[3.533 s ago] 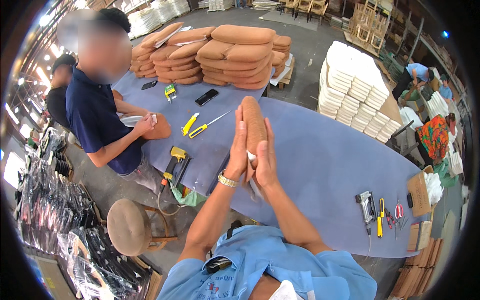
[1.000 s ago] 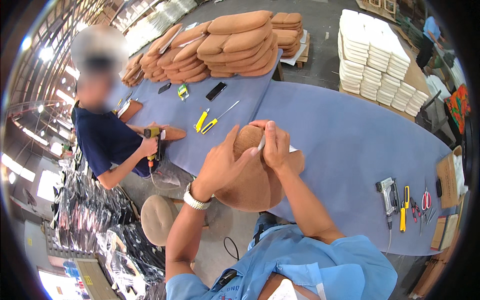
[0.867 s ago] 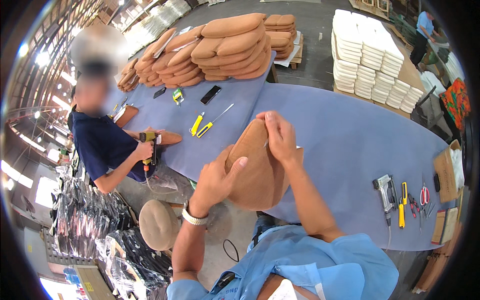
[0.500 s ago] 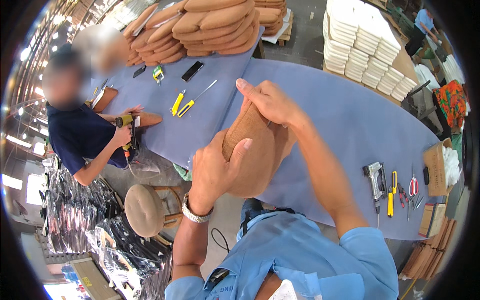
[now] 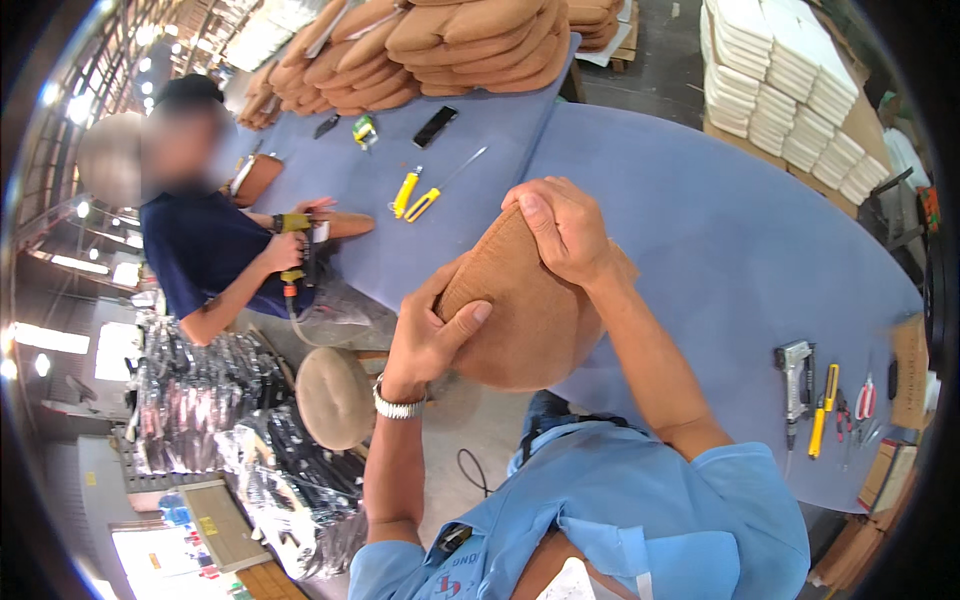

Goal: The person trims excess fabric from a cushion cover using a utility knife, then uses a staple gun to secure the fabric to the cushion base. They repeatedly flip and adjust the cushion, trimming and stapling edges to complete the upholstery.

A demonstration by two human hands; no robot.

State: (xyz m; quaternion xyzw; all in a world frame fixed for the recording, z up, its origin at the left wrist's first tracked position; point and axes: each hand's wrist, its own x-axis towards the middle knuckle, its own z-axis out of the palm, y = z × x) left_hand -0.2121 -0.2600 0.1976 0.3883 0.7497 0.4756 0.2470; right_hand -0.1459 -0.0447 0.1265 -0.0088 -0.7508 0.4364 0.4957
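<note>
A brown fabric-covered cushion (image 5: 530,320) is held up at a tilt between my hands, over the near edge of the blue-grey table (image 5: 690,250). My left hand (image 5: 425,335) grips its left edge, with the thumb lying on the broad face. At the upper corner, my right hand (image 5: 568,232) is closed over the edge, its fingers folded and the thumb pressed on the fabric. The cushion hides its own underside and some of my left fingers.
Left, a co-worker holds a yellow-green power tool (image 5: 292,240) against a brown piece. A yellow-handled screwdriver (image 5: 424,206), yellow cutter (image 5: 405,192) and phone (image 5: 436,127) lie beyond. Right are a staple gun (image 5: 794,385), pliers and scissors. Brown cushions (image 5: 480,45) are stacked at the back; a round stool (image 5: 340,398) stands left.
The view has shifted, so the surroundings sit farther right. The cushion has turned to show more of its broad face. My right hand's fingers and thumb have curled over its corner.
</note>
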